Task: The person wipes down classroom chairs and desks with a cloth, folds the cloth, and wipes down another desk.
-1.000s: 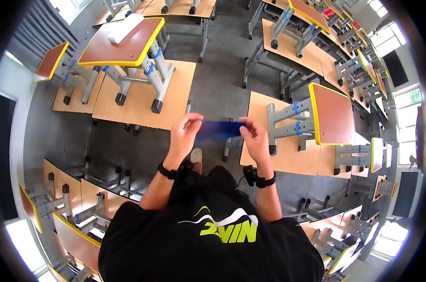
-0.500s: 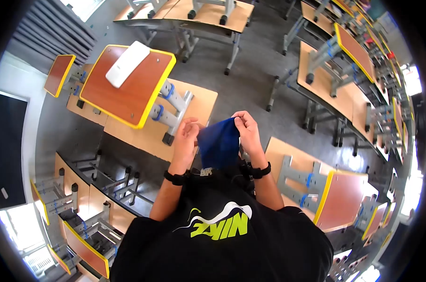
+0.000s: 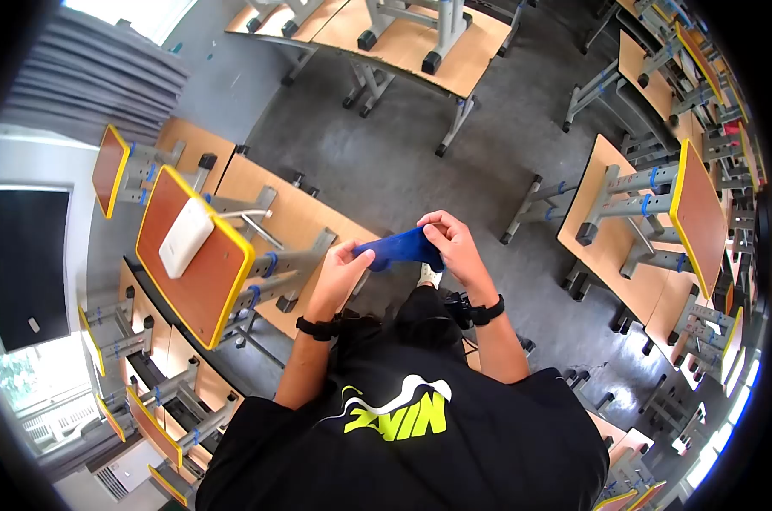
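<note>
A deep blue cloth is spanning the gap between both hands, above the grey floor, looking soft, plain and creased, its right end drooping in a fold. The left hand is pinching one end between thumb and fingers, while the right hand is gripping the opposite end.

A smooth dark grey floor carries rows of tables with pale wooden tops and grey metal legs. On the left table stands a stool with a reddish-brown, yellow-edged seat; a flat white rounded-rectangular object lies on that seat. Another such stool stands on the right table. Black-footed grey metal legs rest on the far table.
</note>
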{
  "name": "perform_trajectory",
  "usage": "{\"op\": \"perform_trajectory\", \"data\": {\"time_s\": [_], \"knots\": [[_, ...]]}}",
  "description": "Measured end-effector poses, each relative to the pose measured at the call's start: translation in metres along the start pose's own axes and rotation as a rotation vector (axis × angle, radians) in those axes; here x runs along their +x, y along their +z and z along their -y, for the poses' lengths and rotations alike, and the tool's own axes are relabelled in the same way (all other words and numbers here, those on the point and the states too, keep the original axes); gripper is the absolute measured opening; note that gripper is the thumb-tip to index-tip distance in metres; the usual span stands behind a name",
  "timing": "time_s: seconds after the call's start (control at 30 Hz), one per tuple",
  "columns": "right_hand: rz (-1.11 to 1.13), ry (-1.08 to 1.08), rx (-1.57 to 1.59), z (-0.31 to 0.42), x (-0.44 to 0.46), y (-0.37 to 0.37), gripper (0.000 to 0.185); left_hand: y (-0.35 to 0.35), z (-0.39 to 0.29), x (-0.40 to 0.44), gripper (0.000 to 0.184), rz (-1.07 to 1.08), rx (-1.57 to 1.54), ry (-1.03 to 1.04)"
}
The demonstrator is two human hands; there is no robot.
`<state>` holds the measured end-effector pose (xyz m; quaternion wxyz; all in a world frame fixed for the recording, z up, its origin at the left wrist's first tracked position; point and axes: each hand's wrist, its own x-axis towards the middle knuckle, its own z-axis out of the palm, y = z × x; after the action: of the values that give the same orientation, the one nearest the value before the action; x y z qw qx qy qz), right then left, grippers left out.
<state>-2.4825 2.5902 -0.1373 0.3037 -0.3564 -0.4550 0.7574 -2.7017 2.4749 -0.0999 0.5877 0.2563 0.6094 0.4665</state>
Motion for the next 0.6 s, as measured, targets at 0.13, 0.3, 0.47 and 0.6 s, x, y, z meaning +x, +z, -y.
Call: {"op": "perform_trajectory", "data": {"time_s": [0.13,0.3,0.47,0.6], "knots": [[0.003,0.024,0.059,0.025,0.018,-0.043,0.031,0.036,-0.028,0.044,0.016,0.146,-0.026,0.233],[-0.018,0.102,0.042,0.065,0.043,-0.081,0.061,0.071,-0.034,0.105,0.013,0.088,0.127,0.228],[-0.015,0.138,-0.026,0.088,0.063,-0.125,0.068,0.114,-0.045,0.174,0.015,0.235,-0.077,0.245],[0.017,0.310,-0.064,0.107,0.094,-0.169,0.055,0.138,-0.063,0.238,0.013,0.388,-0.022,0.230]]}}
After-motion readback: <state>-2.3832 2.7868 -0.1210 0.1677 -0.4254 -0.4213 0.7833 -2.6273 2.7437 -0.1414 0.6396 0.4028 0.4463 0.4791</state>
